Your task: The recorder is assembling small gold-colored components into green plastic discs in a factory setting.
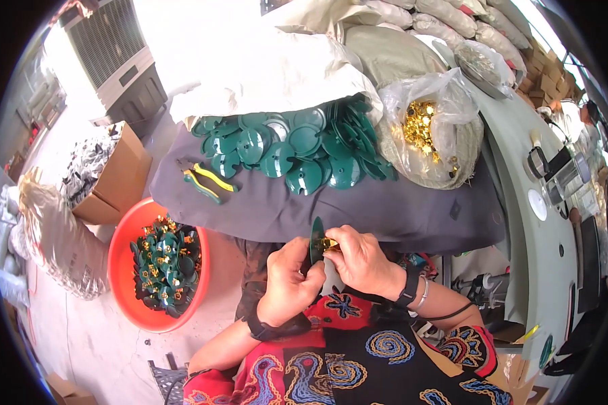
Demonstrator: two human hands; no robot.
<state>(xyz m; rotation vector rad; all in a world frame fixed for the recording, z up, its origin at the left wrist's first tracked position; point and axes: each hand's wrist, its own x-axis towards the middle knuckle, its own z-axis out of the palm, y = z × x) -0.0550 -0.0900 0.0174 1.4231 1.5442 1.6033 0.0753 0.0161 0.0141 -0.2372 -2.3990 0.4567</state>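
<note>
Left hand (290, 280): pinching a green disc (316, 241) by its rim, held edge-on above the cloth's near side.
Right hand (363, 263): closed at the fingertips on a gold piece (330, 244) against the disc's right face (already fastened or not, cannot tell).
Tub (119, 277): heaped with discs bearing gold pieces, apparently done.
Pile (304, 140): mostly bare, seemingly still to do.
Bag (466, 131): open, well stocked with gold pieces.
Cloth (358, 212): leaving room between pile and hands; ending leftward above the tub.
Pliers (213, 177): lying left of the pile, well apart from both hands.
</note>
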